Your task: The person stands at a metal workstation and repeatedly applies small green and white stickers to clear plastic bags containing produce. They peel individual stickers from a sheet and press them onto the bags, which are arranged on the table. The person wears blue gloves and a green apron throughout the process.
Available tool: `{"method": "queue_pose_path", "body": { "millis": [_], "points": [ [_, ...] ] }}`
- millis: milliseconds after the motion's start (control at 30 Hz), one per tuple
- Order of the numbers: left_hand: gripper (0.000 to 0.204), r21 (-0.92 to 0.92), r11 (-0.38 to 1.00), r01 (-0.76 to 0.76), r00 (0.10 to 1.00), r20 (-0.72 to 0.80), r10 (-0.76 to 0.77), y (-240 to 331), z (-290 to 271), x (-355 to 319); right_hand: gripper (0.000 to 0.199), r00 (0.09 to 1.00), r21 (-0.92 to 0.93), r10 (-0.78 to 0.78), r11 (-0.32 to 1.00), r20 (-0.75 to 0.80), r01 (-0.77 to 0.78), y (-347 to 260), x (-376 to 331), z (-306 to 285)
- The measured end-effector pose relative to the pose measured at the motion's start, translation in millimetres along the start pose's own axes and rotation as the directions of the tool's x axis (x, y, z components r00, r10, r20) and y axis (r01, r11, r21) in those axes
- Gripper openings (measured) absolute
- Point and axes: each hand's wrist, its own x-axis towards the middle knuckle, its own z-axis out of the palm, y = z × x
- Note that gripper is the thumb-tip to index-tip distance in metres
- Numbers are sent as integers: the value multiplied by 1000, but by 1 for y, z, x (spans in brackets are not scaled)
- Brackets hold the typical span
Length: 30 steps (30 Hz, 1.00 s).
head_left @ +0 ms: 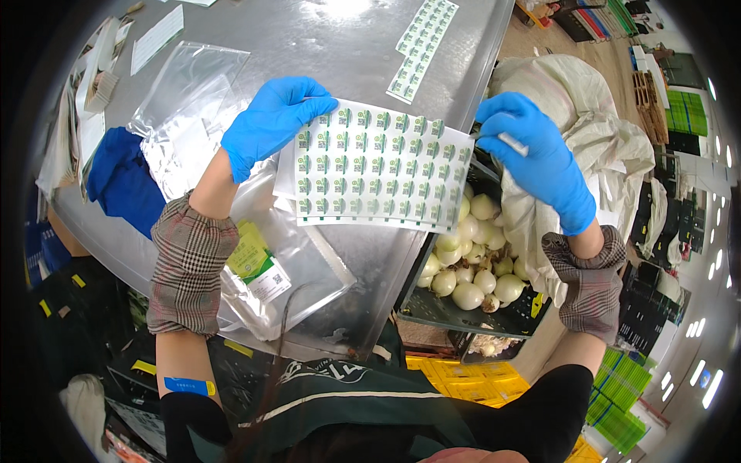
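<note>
My left hand [274, 123], in a blue glove, pinches the upper left corner of a white sheet of stickers [370, 166]. Rows of small green and white labels cover the sheet, and more white paper shows behind its left edge. To the right of the sheet, my blue-gloved right hand [536, 158] is raised with its fingers curled. A small whitish bit shows among those fingers, too unclear to name. Below the sheet lie clear plastic bags [266, 309], the top one with a green and white label [258, 266]. A narrower strip of stickers [421, 50] rests farther back.
The metal table [309, 46] fills the middle. A black crate [432, 312] of pale onions [471, 262] stands at its right edge, beside a white woven sack [563, 100]. On the left are a dark blue cloth [123, 181] and stacked papers [93, 100]. Yellow crates [463, 378] stand below.
</note>
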Motion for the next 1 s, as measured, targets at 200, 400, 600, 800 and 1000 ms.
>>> {"method": "queue_pose_path", "body": {
  "millis": [200,400,600,800,1000],
  "points": [
    [19,-30,995,-99,995,-24,98,0,14,-7,49,981,89,-40,994,-190,58,-15,31,56],
    [19,-99,991,-93,994,-69,87,-3,11,-18,58,968,-342,-194,931,-158,131,-23,37,73],
    [24,-145,983,115,989,-78,-128,-6,20,-13,55,929,-595,-360,766,-82,244,-25,26,78],
    [27,-149,979,142,987,-54,-151,-14,20,-7,44,942,126,21,992,-335,22,-18,10,82],
    [33,187,976,-110,955,-252,156,-8,-20,-63,67,829,964,558,206,24,-166,-73,41,89]
  ]
}}
